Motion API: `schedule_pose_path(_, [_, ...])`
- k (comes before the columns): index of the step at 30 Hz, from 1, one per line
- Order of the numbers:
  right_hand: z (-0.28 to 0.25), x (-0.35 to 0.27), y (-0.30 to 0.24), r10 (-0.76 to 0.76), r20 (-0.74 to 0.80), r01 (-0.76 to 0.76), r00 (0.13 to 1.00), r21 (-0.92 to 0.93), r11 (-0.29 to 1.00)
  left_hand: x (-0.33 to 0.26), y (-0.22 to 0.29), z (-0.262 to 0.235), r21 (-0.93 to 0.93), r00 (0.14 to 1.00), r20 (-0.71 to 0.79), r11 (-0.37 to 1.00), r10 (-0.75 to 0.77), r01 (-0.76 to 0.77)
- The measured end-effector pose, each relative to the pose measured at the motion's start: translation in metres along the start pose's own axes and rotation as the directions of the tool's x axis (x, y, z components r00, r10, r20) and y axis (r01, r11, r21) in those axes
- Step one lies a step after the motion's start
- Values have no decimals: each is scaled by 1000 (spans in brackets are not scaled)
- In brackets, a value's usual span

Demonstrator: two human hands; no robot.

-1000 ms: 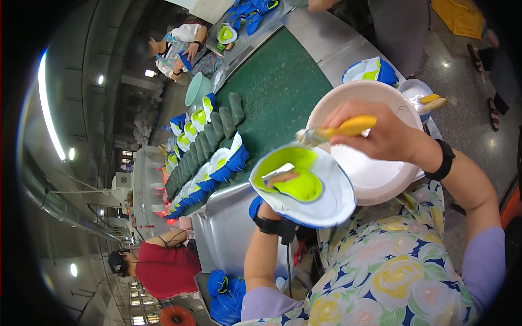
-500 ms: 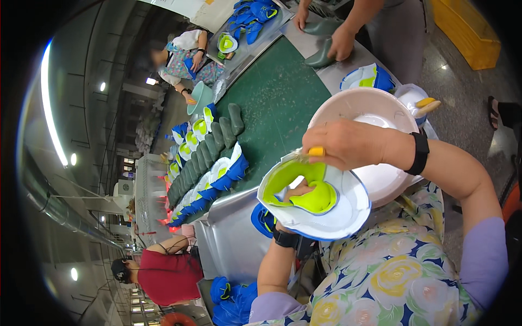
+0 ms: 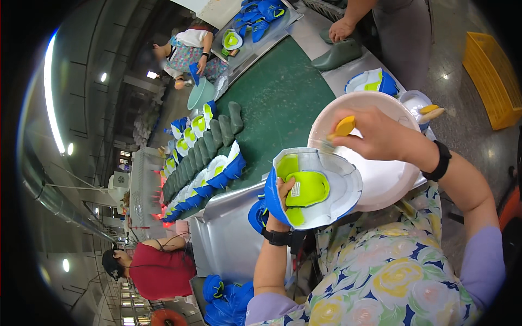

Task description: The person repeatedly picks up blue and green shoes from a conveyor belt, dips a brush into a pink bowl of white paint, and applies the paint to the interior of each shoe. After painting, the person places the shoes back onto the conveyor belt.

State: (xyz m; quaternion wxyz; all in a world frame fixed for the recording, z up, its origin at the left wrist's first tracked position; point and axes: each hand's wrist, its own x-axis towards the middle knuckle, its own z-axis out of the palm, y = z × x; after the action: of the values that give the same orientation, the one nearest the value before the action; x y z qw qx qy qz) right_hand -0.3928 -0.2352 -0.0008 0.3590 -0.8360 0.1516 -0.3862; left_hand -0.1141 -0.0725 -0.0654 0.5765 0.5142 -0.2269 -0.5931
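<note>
The brush (image 3: 341,129) had moved: a second earlier the right hand (image 3: 380,138) held it up over the wide white bowl (image 3: 380,179), the yellow handle level; half a second back it had dipped toward the shoe. Now the hand had drawn back a little and the bristles sat at the upper rim of the shoe upper (image 3: 315,187), just where white lining met the bowl's edge. By the look of it, the brushing of that rim was under way rather than finished.

The right hand's fingers were closed tight round the yellow handle. The left hand (image 3: 280,204) gripped the shoe upper from below — thumb inside against the lime-green insole, the other fingers hidden under the blue side — and held it in front of the person's chest, over the near edge of the metal bench (image 3: 228,239) and touching the bowl.

Counted: one brush in hand, one shoe upper in hand, one white bowl. A second brush (image 3: 432,111) lay in a small white pot at the bowl's far side. On the green belt (image 3: 283,103) stood one long row of grey shoe forms and blue-and-green uppers — too crowded to count singly. Another person's hand (image 3: 341,28) rested on one grey form at the far corner.
</note>
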Motion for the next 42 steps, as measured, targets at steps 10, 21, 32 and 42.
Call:
schedule_pose_path(10, [-2,-10,8,-102,186,126,977,-122,984,-3,3,21,-43,989,-7,988,147,-147])
schedule_pose_path(21, [8,9,19,379,53,-371,924,-117,921,28,24,-59,843,545,458,-149,702,-516])
schedule_pose_path(32, [23,-24,48,583,118,-593,804,82,801,181,45,-238,-42,792,-445,873,419,-486])
schedule_pose_path(42, [44,3,94,673,149,-661,724,-129,739,65,56,-271,830,760,-377,557,530,23])
